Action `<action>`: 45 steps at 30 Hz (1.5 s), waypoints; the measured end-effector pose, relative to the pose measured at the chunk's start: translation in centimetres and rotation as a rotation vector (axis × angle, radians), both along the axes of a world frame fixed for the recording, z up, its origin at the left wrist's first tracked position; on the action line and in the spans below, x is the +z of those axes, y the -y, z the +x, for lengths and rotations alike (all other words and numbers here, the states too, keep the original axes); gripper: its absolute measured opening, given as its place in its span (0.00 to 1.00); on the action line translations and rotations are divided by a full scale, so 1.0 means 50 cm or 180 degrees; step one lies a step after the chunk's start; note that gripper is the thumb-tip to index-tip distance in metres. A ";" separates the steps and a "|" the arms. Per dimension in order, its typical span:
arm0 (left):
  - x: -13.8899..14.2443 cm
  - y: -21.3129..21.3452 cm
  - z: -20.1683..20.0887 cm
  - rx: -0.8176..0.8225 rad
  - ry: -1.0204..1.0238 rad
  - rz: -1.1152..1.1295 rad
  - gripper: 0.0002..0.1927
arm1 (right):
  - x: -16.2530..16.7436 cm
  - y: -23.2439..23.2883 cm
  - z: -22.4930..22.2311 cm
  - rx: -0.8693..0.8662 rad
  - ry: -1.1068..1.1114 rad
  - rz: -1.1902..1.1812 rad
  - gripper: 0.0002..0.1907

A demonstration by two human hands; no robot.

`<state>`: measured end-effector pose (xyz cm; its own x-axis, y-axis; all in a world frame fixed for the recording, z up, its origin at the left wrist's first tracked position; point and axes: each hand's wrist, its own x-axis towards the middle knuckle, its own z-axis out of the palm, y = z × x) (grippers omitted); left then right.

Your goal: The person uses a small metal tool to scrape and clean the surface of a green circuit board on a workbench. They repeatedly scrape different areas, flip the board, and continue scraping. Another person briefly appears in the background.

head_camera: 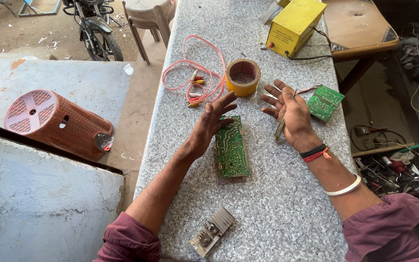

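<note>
Heat sink part (pixel 213 234): nearest, on the speckled bench (pixel 277 204).
Long green board (pixel 231 146): flat mid-bench, under the left hand's fingers.
Left hand (pixel 213 121): spread, resting on the board's top edge.
Right hand (pixel 289 110): fingers spread, a screwdriver (pixel 280 127) lying against the palm.
Small green board (pixel 325 102): just beside the right hand.
Tape roll (pixel 242 76): beyond, beside pink cables (pixel 192 77).
Yellow box (pixel 294 25): farthest.

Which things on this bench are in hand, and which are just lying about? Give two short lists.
In hand: long green circuit board under the left hand; slim tool in the open right hand.

Lying about: tape roll, pink cable, yellow box, small green board, heatsink part.
</note>
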<state>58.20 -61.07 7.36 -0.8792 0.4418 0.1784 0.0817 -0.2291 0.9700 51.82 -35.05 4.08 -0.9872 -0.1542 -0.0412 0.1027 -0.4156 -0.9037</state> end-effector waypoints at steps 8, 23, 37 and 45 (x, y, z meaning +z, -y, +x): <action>-0.013 -0.001 0.005 0.0048 -0.0013 -0.0068 0.52 | -0.012 0.000 0.005 0.0052 -0.0029 0.0047 0.28; -0.009 -0.018 0.049 -0.0011 -0.0013 0.0015 0.52 | -0.001 -0.012 0.054 0.0126 0.0005 0.0106 0.27; -0.085 -0.037 0.017 0.1823 0.0027 0.0708 0.43 | -0.024 -0.077 0.076 0.0232 0.0270 -0.0332 0.24; -0.085 -0.010 0.115 0.2435 -0.0114 0.0687 0.40 | -0.029 -0.078 0.196 0.0497 0.0394 -0.0105 0.24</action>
